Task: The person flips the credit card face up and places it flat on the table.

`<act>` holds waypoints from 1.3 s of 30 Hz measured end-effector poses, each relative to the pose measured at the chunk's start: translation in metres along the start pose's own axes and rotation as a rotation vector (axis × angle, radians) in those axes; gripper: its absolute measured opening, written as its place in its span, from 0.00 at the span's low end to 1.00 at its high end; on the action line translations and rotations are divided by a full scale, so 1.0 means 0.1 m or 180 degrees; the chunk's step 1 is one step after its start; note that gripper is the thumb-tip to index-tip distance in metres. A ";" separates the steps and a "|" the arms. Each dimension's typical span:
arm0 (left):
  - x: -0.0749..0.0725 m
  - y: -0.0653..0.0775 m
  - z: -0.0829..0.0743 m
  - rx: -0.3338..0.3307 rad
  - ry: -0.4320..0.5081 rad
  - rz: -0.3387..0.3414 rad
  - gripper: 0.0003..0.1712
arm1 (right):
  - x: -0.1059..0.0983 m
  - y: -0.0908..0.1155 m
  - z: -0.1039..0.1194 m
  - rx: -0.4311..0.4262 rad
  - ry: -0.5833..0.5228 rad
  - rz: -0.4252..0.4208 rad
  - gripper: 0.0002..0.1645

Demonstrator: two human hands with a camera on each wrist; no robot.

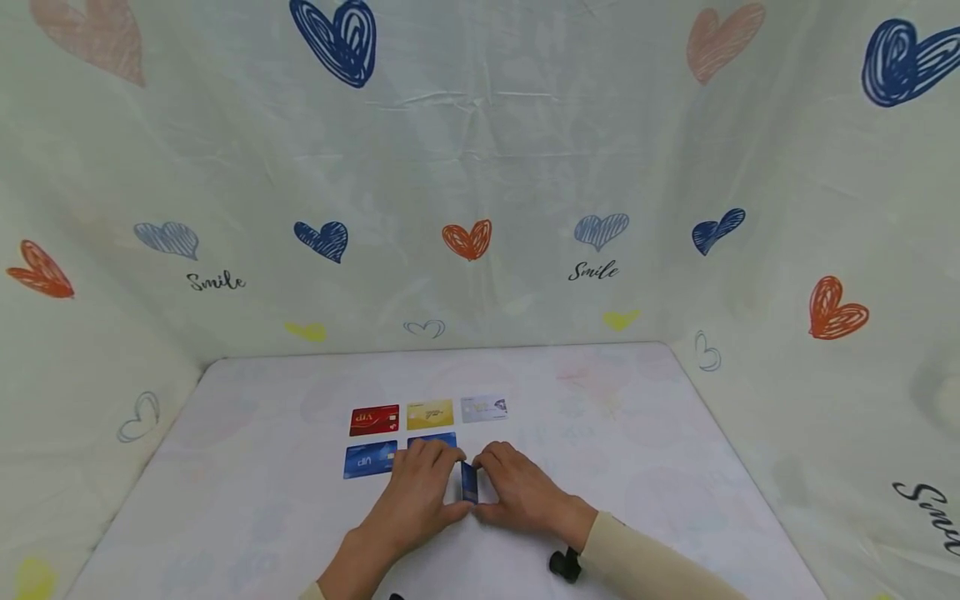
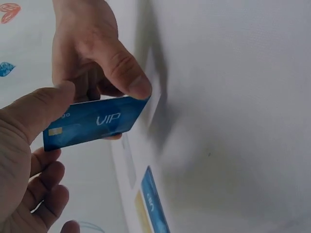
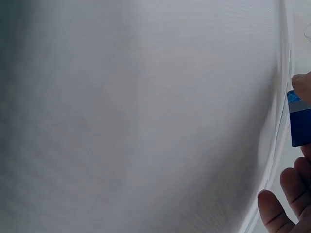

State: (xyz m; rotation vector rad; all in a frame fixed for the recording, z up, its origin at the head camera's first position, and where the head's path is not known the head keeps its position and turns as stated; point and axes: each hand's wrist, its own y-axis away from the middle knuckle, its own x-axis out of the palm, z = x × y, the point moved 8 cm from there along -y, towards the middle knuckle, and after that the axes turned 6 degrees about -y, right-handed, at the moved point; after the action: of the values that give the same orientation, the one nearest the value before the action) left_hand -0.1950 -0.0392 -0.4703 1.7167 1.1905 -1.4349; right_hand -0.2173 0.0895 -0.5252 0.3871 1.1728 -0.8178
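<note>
A blue VIP card (image 1: 469, 482) stands on edge between the two hands. My left hand (image 1: 423, 487) pinches one end between thumb and fingers, and my right hand (image 1: 525, 490) pinches the other. In the left wrist view, the blue VIP card (image 2: 97, 121) shows its lettered face and gold chip. Its darker back, with a grey band, appears at the right edge of the right wrist view. Beyond the hands lie a red card (image 1: 374, 420), a yellow card (image 1: 430, 414), a silver card (image 1: 483, 408) and another blue card (image 1: 371, 459). My left hand partly covers one more blue card (image 1: 432, 439).
A white table (image 1: 637, 433) carries the cards. Pale cloth walls (image 1: 480, 167) printed with hearts and "Smile" rise behind it and at both sides. By the right sleeve is a small black object (image 1: 564, 565); its kind is unclear.
</note>
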 end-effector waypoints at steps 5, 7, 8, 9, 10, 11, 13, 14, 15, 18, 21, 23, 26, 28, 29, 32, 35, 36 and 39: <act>0.02 0.00 0.01 -0.0072 0.0209 0.0018 0.43 | -0.02 0.03 -0.01 0.0074 -0.0456 -0.0047 0.31; 0.04 0.00 0.03 -0.0122 0.0244 0.0032 0.45 | -0.04 0.04 -0.02 0.0098 -0.0659 -0.0074 0.31; 0.05 -0.01 0.04 -0.0141 0.0250 0.0035 0.45 | -0.05 0.04 -0.02 0.0102 -0.0747 -0.0090 0.31; 0.05 -0.01 0.05 -0.0149 0.0258 0.0029 0.44 | -0.06 0.05 -0.01 0.0095 -0.0843 -0.0104 0.30; 0.07 -0.01 0.06 -0.0161 0.0259 0.0030 0.44 | -0.06 0.05 -0.01 0.0100 -0.0926 -0.0111 0.30; 0.08 -0.01 0.07 -0.0169 0.0264 0.0027 0.43 | -0.07 0.05 -0.01 0.0093 -0.1024 -0.0119 0.30; 0.10 -0.01 0.08 -0.0159 0.0270 0.0018 0.41 | -0.07 0.05 0.00 0.0089 -0.1203 -0.0121 0.30; 0.11 -0.01 0.08 -0.0151 0.0286 0.0014 0.40 | -0.08 0.05 0.00 0.0086 -0.1272 -0.0117 0.30; 0.12 -0.01 0.08 -0.0139 0.0299 0.0015 0.39 | -0.08 0.05 0.01 0.0088 -0.1340 -0.0113 0.30; 0.15 -0.01 0.08 -0.0090 0.0342 0.0022 0.37 | -0.07 0.05 0.00 0.0168 -0.1452 -0.0089 0.29; 0.16 -0.02 0.08 -0.0065 0.0395 0.0015 0.37 | -0.06 0.06 -0.01 0.0279 -0.1491 -0.0064 0.27; 0.17 -0.02 0.08 -0.0071 0.0407 -0.0003 0.38 | -0.06 0.06 -0.02 0.0328 -0.1492 -0.0061 0.26; 0.17 -0.02 0.09 -0.0081 0.0423 -0.0041 0.38 | -0.07 0.07 -0.01 0.0302 -0.1416 -0.0093 0.26; 0.17 -0.02 0.10 -0.0108 0.0426 -0.0046 0.38 | -0.08 0.07 -0.01 0.0266 -0.1294 -0.0109 0.27; 0.18 -0.02 0.11 -0.0135 0.0425 -0.0043 0.38 | -0.09 0.08 -0.01 0.0242 -0.1211 -0.0123 0.28; 0.21 -0.01 0.13 -0.0260 0.0332 -0.0029 0.39 | -0.15 0.11 -0.01 0.0190 -0.0930 -0.0201 0.31; 0.23 -0.01 0.16 -0.0425 0.0134 -0.0023 0.40 | -0.24 0.14 0.00 0.0044 -0.0592 -0.0393 0.37; 0.24 -0.01 0.17 -0.0471 0.0048 -0.0027 0.41 | -0.28 0.14 0.00 -0.0014 -0.0468 -0.0467 0.39; 0.26 -0.01 0.19 -0.0566 -0.0175 -0.0045 0.42 | -0.36 0.15 0.03 -0.0178 -0.0019 -0.0649 0.44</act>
State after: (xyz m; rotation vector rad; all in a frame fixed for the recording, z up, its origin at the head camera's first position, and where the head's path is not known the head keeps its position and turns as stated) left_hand -0.2040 -0.0483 -0.4999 1.5418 1.2627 -1.3331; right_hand -0.2091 0.1106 -0.4926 0.2208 1.2405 -0.9596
